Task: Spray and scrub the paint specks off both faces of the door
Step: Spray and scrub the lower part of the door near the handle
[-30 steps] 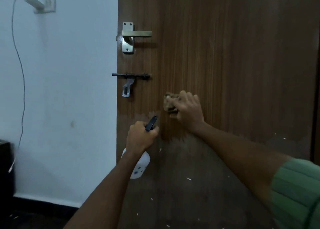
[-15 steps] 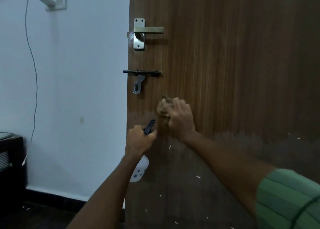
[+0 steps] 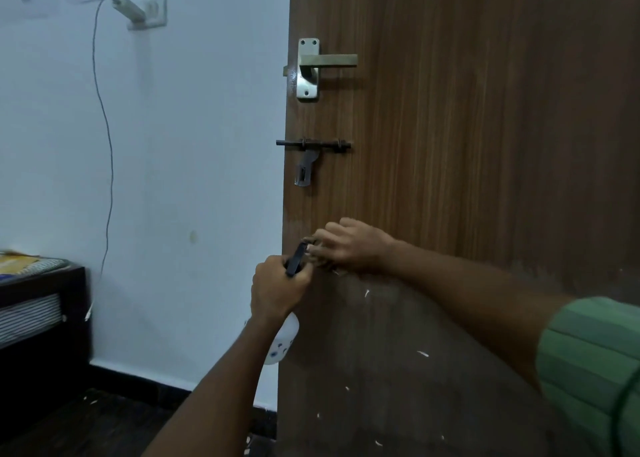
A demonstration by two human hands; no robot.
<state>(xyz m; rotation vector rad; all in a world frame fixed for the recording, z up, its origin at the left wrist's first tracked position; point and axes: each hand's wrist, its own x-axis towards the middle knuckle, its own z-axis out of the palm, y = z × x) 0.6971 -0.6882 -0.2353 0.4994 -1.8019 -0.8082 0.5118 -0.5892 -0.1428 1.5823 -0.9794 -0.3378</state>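
The brown wooden door (image 3: 467,145) fills the right half of the view; its lower part looks wet and carries several white paint specks (image 3: 422,354). My left hand (image 3: 277,290) grips the black trigger head of a white spray bottle (image 3: 284,342), whose body hangs below my fist by the door's left edge. My right hand (image 3: 349,245) holds a brownish scrub pad (image 3: 322,261) against the door, just right of the spray nozzle. The pad is mostly hidden under my fingers.
A metal lever handle (image 3: 311,67) and a dark sliding bolt (image 3: 311,145) sit on the door's left edge above my hands. A white wall (image 3: 173,179) with a socket and hanging cable is at left. A dark cabinet (image 3: 38,318) stands at lower left.
My right hand with the pad has slid down and left across the door, ending beside the spray nozzle. My left hand kept the bottle near the door edge. The view shifted left.
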